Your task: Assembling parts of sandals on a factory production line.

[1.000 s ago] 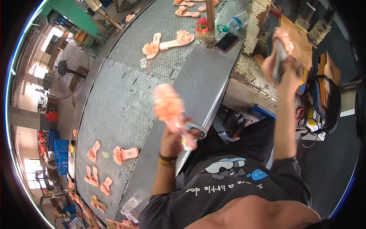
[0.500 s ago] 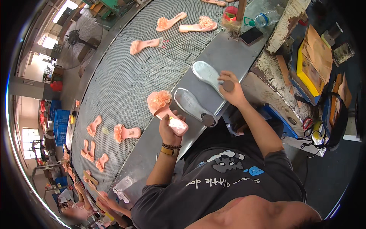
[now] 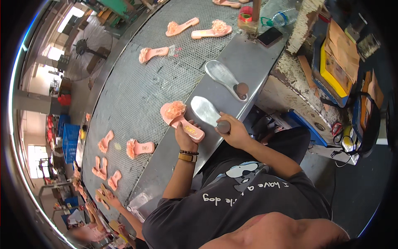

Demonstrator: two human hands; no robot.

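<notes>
My left hand (image 3: pixel 185 139) is closed around the heel part of a pink slide sandal (image 3: pixel 192 132) with a ruffled flower (image 3: pixel 175 109) on its strap. The sandal is held above the metal ledge, insole facing up. To its right, my right hand (image 3: pixel 237 133) is closed at the heel end of a silvery sole-shaped metal plate (image 3: pixel 204 108), next to its round brown knob (image 3: pixel 224 126). Farther off on the ledge lies a second such plate (image 3: pixel 219 71), its brown knob (image 3: pixel 241 89) untouched.
Several pink flowered sandals (image 3: pixel 141 148) lie on the mesh-topped table (image 3: pixel 124 103). A phone (image 3: pixel 269 36) and a bottle (image 3: pixel 280 18) are at the ledge's (image 3: pixel 157 174) far end. Another person's hand (image 3: pixel 111 200) works at lower left; a yellow-edged tray (image 3: pixel 331 74) stands right.
My right hand has let go of the farther plate and moved nearer, closing on the heel end of the nearer plate. My left hand still holds the sandal, turned slightly.
</notes>
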